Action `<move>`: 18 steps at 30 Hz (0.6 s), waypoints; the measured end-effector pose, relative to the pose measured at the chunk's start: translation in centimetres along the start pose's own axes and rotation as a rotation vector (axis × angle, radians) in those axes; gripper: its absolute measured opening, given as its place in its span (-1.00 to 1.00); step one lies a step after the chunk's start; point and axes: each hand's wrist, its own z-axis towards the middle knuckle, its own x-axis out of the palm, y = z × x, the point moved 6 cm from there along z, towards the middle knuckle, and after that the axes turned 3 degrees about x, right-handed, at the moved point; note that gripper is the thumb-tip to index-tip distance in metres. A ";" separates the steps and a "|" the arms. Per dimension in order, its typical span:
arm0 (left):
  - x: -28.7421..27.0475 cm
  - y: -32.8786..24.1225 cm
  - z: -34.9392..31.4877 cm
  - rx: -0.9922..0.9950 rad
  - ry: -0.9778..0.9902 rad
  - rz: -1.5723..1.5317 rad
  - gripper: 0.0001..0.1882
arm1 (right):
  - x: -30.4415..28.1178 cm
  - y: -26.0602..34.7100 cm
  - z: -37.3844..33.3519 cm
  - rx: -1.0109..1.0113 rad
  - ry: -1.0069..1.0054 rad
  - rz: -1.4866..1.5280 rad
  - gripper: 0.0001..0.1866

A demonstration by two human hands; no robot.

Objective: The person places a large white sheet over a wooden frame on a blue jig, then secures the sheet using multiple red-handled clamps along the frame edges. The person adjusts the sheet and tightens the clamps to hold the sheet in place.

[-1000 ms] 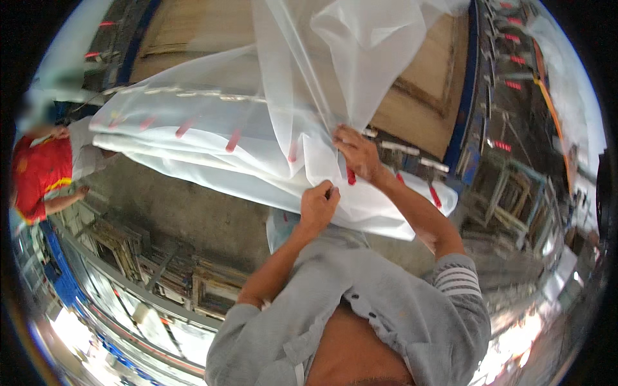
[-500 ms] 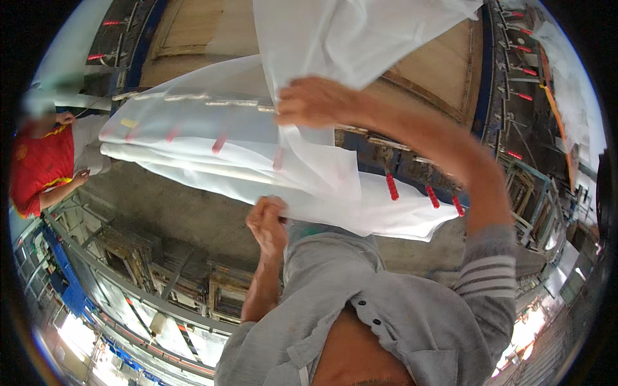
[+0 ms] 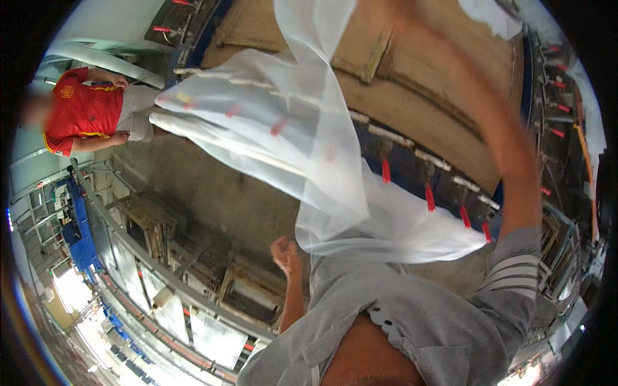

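Note:
A large sheet of sheer white fabric (image 3: 335,174) hangs in folds over the near edge of a wide table frame and droops in front of my body. Its middle is bunched and rises to the top edge of the view. My right hand (image 3: 386,14) is far forward over the table, smeared by motion, and its fingers cannot be made out. Whether it touches the fabric is unclear. Low beside my waist, my left hand (image 3: 286,257) is apart from the fabric, fingers loosely bent with nothing visible in them.
Clamps with red handles (image 3: 430,197) line the table's near and right sides. Brown boards (image 3: 425,96) lie within its blue frame (image 3: 526,83). A person in a red shirt (image 3: 87,109) stands at the left. Behind me are a metal rail (image 3: 193,293) and stacked wooden frames (image 3: 248,289).
My right hand has swept forward and up from the middle of the fabric. The left hand has dropped back from the fabric's near edge. The fabric's middle has gathered into a narrower fold.

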 end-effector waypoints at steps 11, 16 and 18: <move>26.1 -26.9 25.9 0.362 0.532 0.006 -0.42 | 16.6 0.9 7.0 0.073 0.477 0.180 -0.84; 13.4 -21.4 30.6 0.235 0.448 -0.403 -0.75 | 14.4 0.9 13.9 -0.164 0.586 0.242 -0.80; 5.7 -15.9 31.5 0.171 0.331 -0.215 -0.90 | 19.9 4.2 22.2 -0.280 0.716 0.230 -0.76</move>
